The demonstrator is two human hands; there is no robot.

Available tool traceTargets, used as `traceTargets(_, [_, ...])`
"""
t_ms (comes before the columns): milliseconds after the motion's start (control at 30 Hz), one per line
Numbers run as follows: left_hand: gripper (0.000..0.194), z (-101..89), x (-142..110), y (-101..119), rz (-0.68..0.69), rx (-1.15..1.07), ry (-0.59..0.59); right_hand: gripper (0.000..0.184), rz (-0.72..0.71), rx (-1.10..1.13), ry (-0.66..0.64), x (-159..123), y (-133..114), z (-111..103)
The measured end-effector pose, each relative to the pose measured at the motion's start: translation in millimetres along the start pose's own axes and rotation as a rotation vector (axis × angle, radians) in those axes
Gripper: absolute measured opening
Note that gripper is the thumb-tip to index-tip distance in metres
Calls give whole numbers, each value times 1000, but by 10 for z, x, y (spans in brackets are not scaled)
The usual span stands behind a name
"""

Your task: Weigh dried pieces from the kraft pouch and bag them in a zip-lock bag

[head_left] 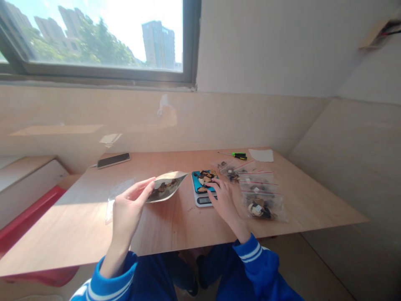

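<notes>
Pouch (178, 183) left of the digital scale (196, 184) is pinched by the left hand (131, 202), presumably to hold its mouth open; right hand (224, 200) overlies the scale's dried slices (205, 177), grip indeterminable.

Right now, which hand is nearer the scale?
Right hand: over the scale, at the pieces on it. Left hand: off to the scale's left, holding the pouch.

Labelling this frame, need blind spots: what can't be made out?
All in the head view:
Scale display: digits too small, blurred.
Pouch: gripped end hidden by left hand.
Dried pieces: right hand hides any beneath it.
White squares in clear bags: any print too small.
</notes>
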State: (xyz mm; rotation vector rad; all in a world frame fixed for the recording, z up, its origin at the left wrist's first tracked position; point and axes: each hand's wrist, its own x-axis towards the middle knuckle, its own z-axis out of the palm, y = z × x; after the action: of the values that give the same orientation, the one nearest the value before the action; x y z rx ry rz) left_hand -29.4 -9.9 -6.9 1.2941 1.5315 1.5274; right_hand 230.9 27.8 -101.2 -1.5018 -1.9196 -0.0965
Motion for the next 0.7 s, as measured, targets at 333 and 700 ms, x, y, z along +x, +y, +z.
traceTargets(333, [29, 24, 162, -79, 239, -29, 165, 24, 183, 112, 85, -1174, 235, -519])
traceTargets(700, [44, 154, 647, -419, 406, -351, 5, 25, 132, 134, 14, -1587, 99, -410])
